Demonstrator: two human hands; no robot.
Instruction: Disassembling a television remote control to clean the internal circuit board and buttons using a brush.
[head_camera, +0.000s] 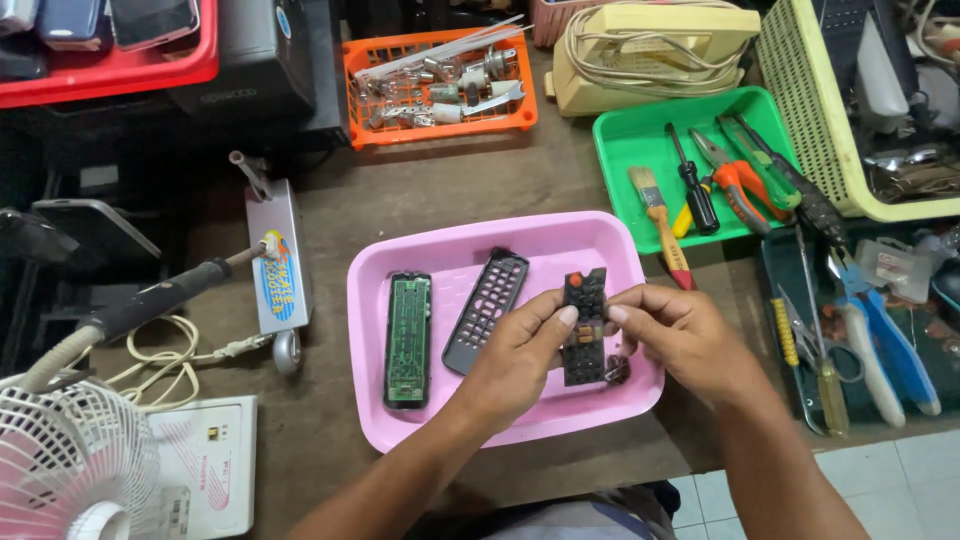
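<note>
Both hands hold a black rubber keypad (585, 328) with an orange button, above the right side of a pink tray (560, 235). My left hand (520, 352) pinches its left edge and my right hand (672, 330) grips its right edge. In the tray lie a remote's back shell with a green circuit board (408, 340) at the left and a black front cover with button holes (484, 310) beside it. A small dark part (617, 372) rests in the tray under my right hand.
A green tray (620, 140) holds a brush, screwdrivers and pliers at the right. An orange basket (440, 85) of metal parts stands behind. A soldering iron (150, 300) on its stand and a white fan (70, 460) are at the left. Scissors and tools lie at the far right.
</note>
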